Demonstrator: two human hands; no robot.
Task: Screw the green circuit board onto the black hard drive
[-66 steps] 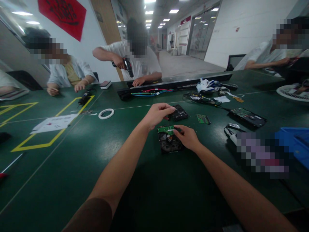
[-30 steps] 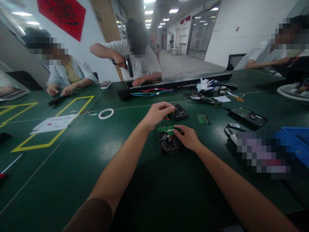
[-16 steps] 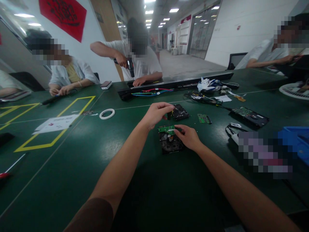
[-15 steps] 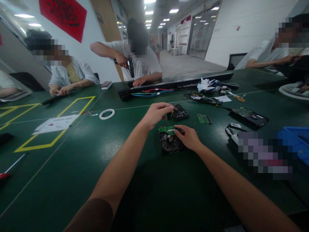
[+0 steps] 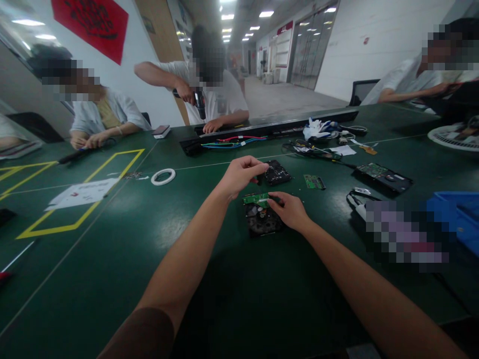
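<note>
A black hard drive (image 5: 262, 222) lies on the green table (image 5: 112, 249) in front of me, with a green circuit board (image 5: 255, 199) on its far end. My right hand (image 5: 290, 211) rests on the drive's right edge, fingers curled against the board. My left hand (image 5: 239, 175) hovers just above the board, fingers pinched round a small dark tool whose tip points down; I cannot name the tool for sure.
A second black drive part (image 5: 276, 173) and a loose green board (image 5: 314, 182) lie just beyond. Another drive (image 5: 383, 177), cables, a white tape ring (image 5: 163, 176), papers (image 5: 80, 192) and a blue bin (image 5: 458, 217) are around. Three people work at the far and right sides.
My hands have stayed over the drive; the left hand's fingers shifted slightly round the small tool. The person opposite keeps the power driver raised. The view dipped a little.
</note>
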